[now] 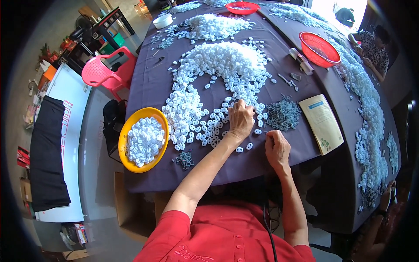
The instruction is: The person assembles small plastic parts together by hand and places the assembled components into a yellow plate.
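My left hand [242,119] reaches across the cloth into the near edge of a heap of small white oval plastic pieces [218,61], each with two holes. Its fingers are bent and drawn together over the pieces; what lies under the fingertips is hidden. My right hand [278,149] is curled closed above the dark cloth, to the right of my left hand. Anything inside it cannot be made out. Just beyond the right hand lies a pile of small grey screw-like pieces [283,113]. A few loose white pieces [249,146] lie between the hands.
A yellow bowl [165,150] of white pieces stands at the table's left edge, near a small grey pile [184,160]. To the right lies a tan envelope [322,122]. Red baskets [321,49] and a white bowl [163,21] stand farther off. Other people [375,50] sit at right.
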Demonstrator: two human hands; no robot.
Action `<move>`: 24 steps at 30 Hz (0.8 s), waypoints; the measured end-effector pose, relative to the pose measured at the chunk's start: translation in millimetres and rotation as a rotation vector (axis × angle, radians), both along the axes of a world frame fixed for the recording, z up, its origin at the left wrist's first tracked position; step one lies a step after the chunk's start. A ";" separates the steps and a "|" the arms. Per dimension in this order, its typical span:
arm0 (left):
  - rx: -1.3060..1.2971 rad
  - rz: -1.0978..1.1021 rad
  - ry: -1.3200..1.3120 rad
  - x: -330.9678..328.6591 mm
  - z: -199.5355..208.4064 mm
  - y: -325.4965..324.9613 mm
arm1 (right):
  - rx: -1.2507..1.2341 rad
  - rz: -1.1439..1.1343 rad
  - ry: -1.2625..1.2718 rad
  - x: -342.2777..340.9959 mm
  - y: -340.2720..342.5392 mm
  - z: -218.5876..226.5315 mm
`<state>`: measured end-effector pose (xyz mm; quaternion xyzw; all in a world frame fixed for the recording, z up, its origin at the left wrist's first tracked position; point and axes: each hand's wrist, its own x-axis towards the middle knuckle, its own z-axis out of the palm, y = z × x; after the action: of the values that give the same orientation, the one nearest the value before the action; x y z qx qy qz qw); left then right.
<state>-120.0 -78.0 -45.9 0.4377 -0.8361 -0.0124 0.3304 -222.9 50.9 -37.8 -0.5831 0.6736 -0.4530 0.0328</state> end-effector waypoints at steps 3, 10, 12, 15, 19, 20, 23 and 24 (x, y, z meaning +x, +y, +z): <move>0.066 -0.034 0.074 2.2 -2.8 -3.1 | -0.003 0.000 0.012 0.0 0.0 -0.1; 0.057 -0.132 0.112 13.5 -7.5 -11.9 | -0.016 -0.004 0.031 -1.8 -3.0 -3.7; 0.107 -0.201 0.204 21.3 5.1 -10.3 | -0.034 -0.011 0.020 -2.4 -5.3 -2.5; 0.511 -0.144 0.465 24.1 6.0 -12.6 | -0.028 -0.007 -0.005 -2.3 -3.8 -2.2; 1.045 -0.246 0.749 36.3 35.5 15.4 | -0.010 0.001 -0.069 -2.5 -1.3 -3.0; 1.051 -0.247 0.746 38.8 37.1 21.7 | -0.006 -0.003 -0.070 -2.9 -0.8 -4.0; 1.104 -0.318 0.843 46.5 34.9 37.4 | -0.056 -0.007 -0.086 -2.6 0.8 -6.1; 1.108 -0.314 0.844 49.3 32.9 43.2 | -0.039 0.024 -0.217 0.2 2.0 -4.3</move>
<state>-70.7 -34.8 -13.0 0.3734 -0.5609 -0.6514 0.3489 -222.7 52.9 -42.1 -0.5392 0.6501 -0.5260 0.0997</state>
